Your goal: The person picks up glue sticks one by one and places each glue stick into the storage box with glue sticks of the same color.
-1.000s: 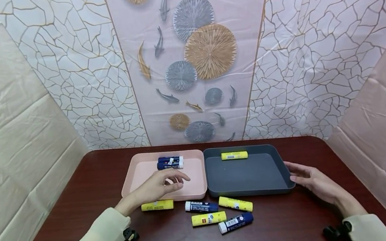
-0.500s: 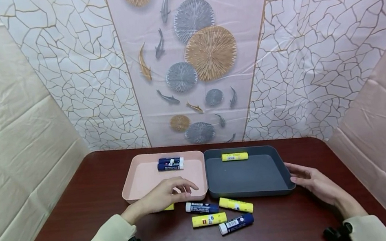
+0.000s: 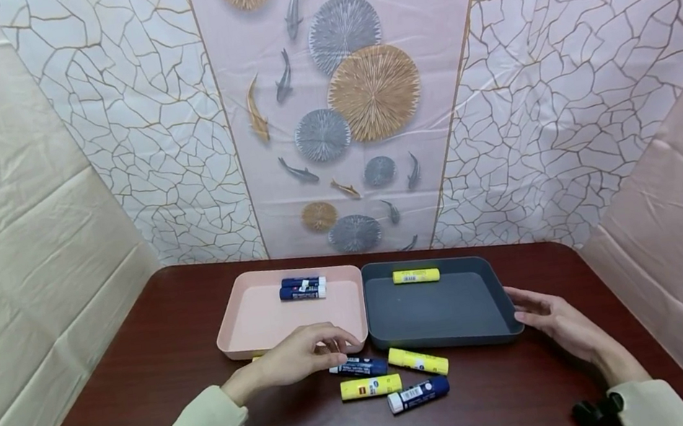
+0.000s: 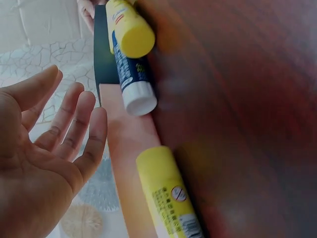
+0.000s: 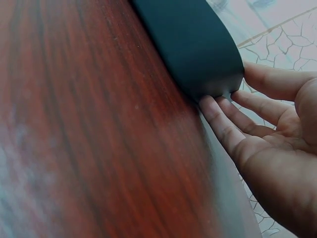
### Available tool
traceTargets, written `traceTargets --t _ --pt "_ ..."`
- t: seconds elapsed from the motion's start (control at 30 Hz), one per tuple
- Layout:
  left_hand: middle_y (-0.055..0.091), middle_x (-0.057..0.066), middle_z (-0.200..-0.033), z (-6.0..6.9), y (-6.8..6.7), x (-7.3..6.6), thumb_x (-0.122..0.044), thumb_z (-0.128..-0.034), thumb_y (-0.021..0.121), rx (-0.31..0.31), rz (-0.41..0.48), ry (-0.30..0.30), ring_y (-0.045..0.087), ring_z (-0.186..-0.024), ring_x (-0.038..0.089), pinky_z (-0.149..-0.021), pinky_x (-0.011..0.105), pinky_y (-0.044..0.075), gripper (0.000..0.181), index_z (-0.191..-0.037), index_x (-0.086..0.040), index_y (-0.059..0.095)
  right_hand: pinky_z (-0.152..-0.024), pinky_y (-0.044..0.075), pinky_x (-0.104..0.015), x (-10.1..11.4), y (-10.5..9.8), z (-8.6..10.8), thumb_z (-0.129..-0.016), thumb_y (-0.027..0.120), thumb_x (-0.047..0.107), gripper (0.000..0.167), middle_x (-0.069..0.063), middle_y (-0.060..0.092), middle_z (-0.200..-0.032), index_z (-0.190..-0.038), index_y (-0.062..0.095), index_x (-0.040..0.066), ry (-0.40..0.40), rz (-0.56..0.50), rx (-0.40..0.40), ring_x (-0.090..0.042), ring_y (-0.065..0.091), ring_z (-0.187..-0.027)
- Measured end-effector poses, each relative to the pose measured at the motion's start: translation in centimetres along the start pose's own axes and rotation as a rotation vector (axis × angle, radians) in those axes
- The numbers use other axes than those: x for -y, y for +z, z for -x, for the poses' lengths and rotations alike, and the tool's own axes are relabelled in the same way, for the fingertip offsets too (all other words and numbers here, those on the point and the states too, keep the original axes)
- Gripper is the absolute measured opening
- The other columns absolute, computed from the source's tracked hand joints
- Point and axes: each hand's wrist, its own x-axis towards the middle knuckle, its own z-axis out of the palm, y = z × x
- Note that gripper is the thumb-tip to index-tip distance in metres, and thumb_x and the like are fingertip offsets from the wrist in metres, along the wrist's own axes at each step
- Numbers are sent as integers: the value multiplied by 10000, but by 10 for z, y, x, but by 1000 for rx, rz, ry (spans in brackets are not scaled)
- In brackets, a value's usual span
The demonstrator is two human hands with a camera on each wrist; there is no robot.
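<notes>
My left hand (image 3: pixel 305 353) hovers just in front of the pink tray (image 3: pixel 232 323), fingers loosely bent over the white-capped end of a blue glue stick (image 3: pixel 366 366). In the left wrist view a gap shows between that hand and the blue glue stick (image 4: pixel 132 79); it holds nothing. A yellow glue stick (image 4: pixel 166 193) lies along the pink tray, mostly hidden by the hand in the head view. My right hand (image 3: pixel 556 321) touches the outer right corner of the dark grey tray (image 3: pixel 440 308) with extended fingertips, as the tray's wall (image 5: pixel 198 49) shows in the right wrist view.
Two blue glue sticks (image 3: pixel 303 292) lie in the pink tray, and one yellow glue stick (image 3: pixel 416 276) in the grey tray. In front lie two yellow glue sticks (image 3: pixel 418 361) (image 3: pixel 370 387) and another blue one (image 3: pixel 418 394). A patterned cloth (image 3: pixel 330 134) hangs behind the table.
My left hand has come from over the pink tray toward me and to the right, down to the blue glue stick. My right hand stays at the grey tray.
</notes>
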Motion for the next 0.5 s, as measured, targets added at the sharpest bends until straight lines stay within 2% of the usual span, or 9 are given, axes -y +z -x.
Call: traceTargets --t 0.2,0.33,0.5 --pt "688 45 -1237 1 10 1 -118 -1033 663 16 0 -13 622 -1008 129 -898 282 524 278 -1305 -129 715 -982 518 -239 -1 0 0 -1077 573 126 648 -269 341 -1618 -1622 261 -32 -8 1 -3 -54 595 -1262" --pt "683 35 -1194 2 15 0 -137 -1027 676 24 15 -29 610 -927 88 -852 277 528 276 -1298 -157 719 -983 516 -235 -1 0 0 -1079 569 128 650 -297 308 -1624 -1623 253 -35 -9 1 3 -51 592 -1266" --pt "690 10 -1190 4 23 -1 -132 -1016 691 29 -1 -53 619 -967 82 -855 266 533 272 -1283 -179 721 -985 515 -234 0 0 0 -1081 565 127 652 -326 266 -1630 -1625 245 -35 -6 -5 8 -54 591 -1270"
